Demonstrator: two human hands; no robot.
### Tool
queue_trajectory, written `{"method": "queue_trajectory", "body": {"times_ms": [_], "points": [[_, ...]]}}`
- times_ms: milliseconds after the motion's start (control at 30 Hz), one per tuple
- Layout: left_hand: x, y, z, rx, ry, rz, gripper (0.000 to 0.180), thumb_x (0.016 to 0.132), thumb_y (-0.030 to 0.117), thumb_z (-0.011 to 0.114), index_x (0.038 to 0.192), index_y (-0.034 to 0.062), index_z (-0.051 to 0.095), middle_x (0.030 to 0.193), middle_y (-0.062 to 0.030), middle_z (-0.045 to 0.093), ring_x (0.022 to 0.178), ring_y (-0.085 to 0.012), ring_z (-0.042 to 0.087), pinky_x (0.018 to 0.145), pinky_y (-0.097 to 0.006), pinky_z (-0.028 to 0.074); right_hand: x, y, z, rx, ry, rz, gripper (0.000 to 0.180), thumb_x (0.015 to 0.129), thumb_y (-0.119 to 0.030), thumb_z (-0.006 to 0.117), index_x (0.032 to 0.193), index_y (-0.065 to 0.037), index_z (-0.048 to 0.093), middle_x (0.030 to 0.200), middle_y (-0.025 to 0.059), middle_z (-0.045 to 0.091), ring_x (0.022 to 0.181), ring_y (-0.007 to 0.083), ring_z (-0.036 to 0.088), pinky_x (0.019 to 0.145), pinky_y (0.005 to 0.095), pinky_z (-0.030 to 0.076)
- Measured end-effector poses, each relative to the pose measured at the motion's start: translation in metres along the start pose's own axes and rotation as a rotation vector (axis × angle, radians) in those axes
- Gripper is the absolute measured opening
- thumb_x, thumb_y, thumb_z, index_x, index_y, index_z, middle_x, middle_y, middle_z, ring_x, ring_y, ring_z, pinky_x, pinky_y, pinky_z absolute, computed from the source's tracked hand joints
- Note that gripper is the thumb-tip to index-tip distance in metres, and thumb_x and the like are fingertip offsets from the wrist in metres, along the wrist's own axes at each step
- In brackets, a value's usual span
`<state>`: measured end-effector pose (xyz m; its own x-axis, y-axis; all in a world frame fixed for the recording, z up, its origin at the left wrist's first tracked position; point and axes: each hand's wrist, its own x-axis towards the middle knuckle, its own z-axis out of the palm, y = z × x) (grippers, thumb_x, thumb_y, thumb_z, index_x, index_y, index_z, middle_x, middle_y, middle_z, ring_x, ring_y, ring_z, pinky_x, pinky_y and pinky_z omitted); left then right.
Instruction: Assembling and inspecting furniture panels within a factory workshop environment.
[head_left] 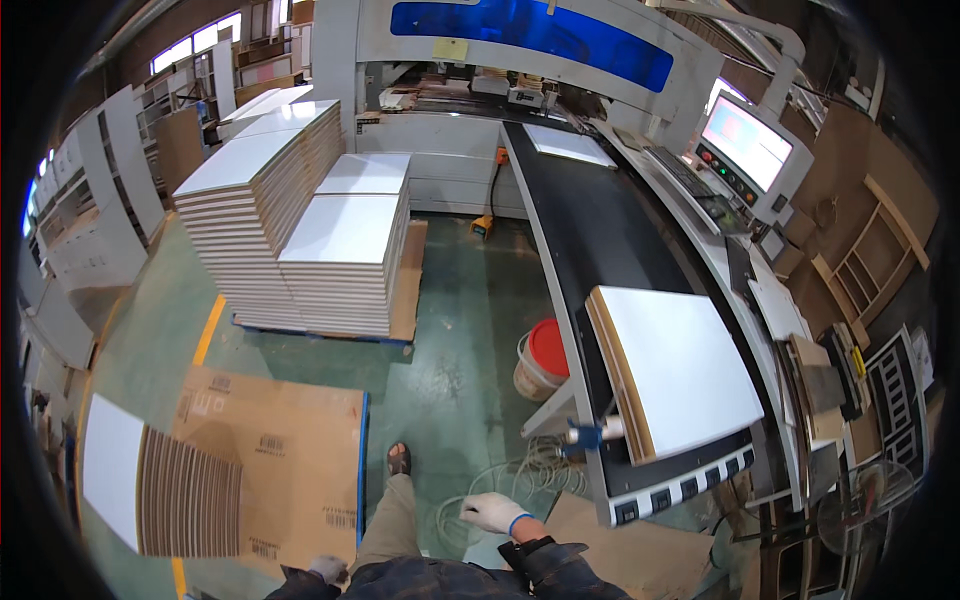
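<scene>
Two gloved hands [328, 569] [492, 513], one panel stack [190, 495] on cardboard [290, 415], one red-lidded bucket [537, 370]

Hands, two, gloved: left hand [328, 569] at the lower edge, partly hidden, near brown cardboard [285, 410]; right hand [492, 513] before the body, near a pale hose coil [535, 463] on the floor. Conveyor [610, 235], black: short stack [680, 365] of white-faced panels on the near end, single white panel [568, 146] toward the far end. Bucket [547, 347], red-lidded, beside it. Stepped stack [335, 225], white-topped, on a blue pallet [320, 333]. Low pile [190, 495] of panels on the cardboard. Machine [685, 28], blue-windowed, at back. Screen [746, 140], lit, at right.
</scene>
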<state>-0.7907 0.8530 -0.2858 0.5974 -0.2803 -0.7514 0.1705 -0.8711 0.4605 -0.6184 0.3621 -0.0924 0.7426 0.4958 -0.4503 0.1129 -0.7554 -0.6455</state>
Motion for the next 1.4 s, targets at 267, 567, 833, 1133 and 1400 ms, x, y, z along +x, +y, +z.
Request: {"method": "queue_trajectory", "body": {"times_ms": [267,567,833,1133,1400], "points": [[0.157,-0.033,-0.164,-0.386,0.143,0.051,0.031,0.102,0.029,0.062,0.103,0.0012,0.076,0.092,-0.0157,0.077,0.087,-0.0311,0.076,0.072,-0.049,0.060,0.168,-0.046,-0.170,0.007,-0.046,0.045,0.034,0.102,-0.039,0.064,0.109,-0.008,0.075,0.106,0.0219,0.076,0.105,0.0446,0.071,0.091,0.0524,0.055],[0.366,0.181,-0.514,-0.968,0.343,-0.012,0.014,0.102,0.017,0.066,0.101,0.0031,0.069,0.082,-0.0088,0.069,0.065,-0.0195,0.065,0.057,-0.035,0.054,0.279,-0.027,-0.359,0.138,0.240,-0.009,0.029,0.102,-0.036,0.067,0.111,-0.009,0.073,0.109,0.0186,0.077,0.107,0.0415,0.072,0.093,0.0479,0.057],[0.476,0.417,-0.680,-0.857,0.147,0.094,0.024,0.106,0.018,0.067,0.119,-0.0018,0.071,0.100,-0.0103,0.075,0.080,-0.0171,0.070,0.069,-0.033,0.059,0.422,0.056,-0.583,0.144,0.724,-0.021,0.048,0.102,-0.044,0.069,0.131,-0.006,0.068,0.127,0.0227,0.071,0.117,0.0442,0.070,0.101,0.0487,0.056],[0.561,0.592,-0.839,-0.858,0.101,0.209,0.026,0.107,0.017,0.066,0.124,-0.0027,0.070,0.103,-0.0108,0.074,0.084,-0.0172,0.070,0.074,-0.030,0.058,0.534,0.124,-0.850,-0.112,1.012,0.052,0.074,0.100,-0.051,0.071,0.149,0.001,0.053,0.149,0.0245,0.059,0.135,0.0455,0.058,0.113,0.0517,0.048],[0.709,0.681,-0.983,-0.756,0.052,0.323,0.029,0.107,0.022,0.067,0.125,0.0002,0.071,0.107,-0.0092,0.077,0.089,-0.0154,0.072,0.080,-0.030,0.060,0.686,0.254,-1.006,-0.218,0.955,0.298,0.079,0.098,-0.055,0.071,0.152,0.000,0.052,0.150,0.0251,0.057,0.137,0.0457,0.055,0.113,0.0548,0.047]]}}
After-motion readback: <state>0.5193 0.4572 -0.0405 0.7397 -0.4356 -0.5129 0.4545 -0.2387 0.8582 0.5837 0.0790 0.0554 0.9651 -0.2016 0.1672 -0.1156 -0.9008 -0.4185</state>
